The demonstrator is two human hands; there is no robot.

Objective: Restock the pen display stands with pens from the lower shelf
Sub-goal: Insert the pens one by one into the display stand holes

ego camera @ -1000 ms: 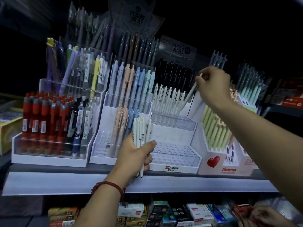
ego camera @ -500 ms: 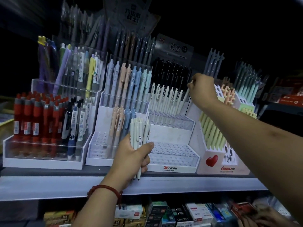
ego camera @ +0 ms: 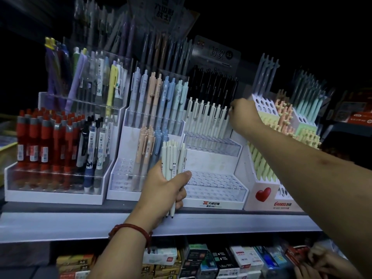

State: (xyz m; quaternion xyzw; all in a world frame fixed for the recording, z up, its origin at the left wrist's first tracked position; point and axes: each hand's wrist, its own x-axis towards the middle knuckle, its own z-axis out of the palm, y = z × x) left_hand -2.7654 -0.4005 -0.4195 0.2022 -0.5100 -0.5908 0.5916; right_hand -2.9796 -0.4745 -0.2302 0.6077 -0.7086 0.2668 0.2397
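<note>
My left hand [ego camera: 161, 190] is shut on a bundle of cream-white pens [ego camera: 173, 158], held upright in front of the white tiered display stand [ego camera: 213, 158]. The stand's two lower tiers show bare holes. Its top tier carries a row of cream-white pens [ego camera: 205, 119]. My right hand [ego camera: 244, 115] reaches across to the right end of that row, with its fingertips pinched on the top of the last pen there. Black pens stand in the dark behind the row.
Left of the stand are a pastel pen stand [ego camera: 153, 97] and a clear tray of red pens [ego camera: 46, 137]. At the right is a heart-marked stand [ego camera: 263, 194] with yellow-green pens. Pen boxes [ego camera: 201, 260] fill the lower shelf, where another person's hand [ego camera: 320, 260] is busy.
My right hand has moved left and down from beside the stand, carrying one pen to the right end of the top row. My left hand has kept its bundle almost still.
</note>
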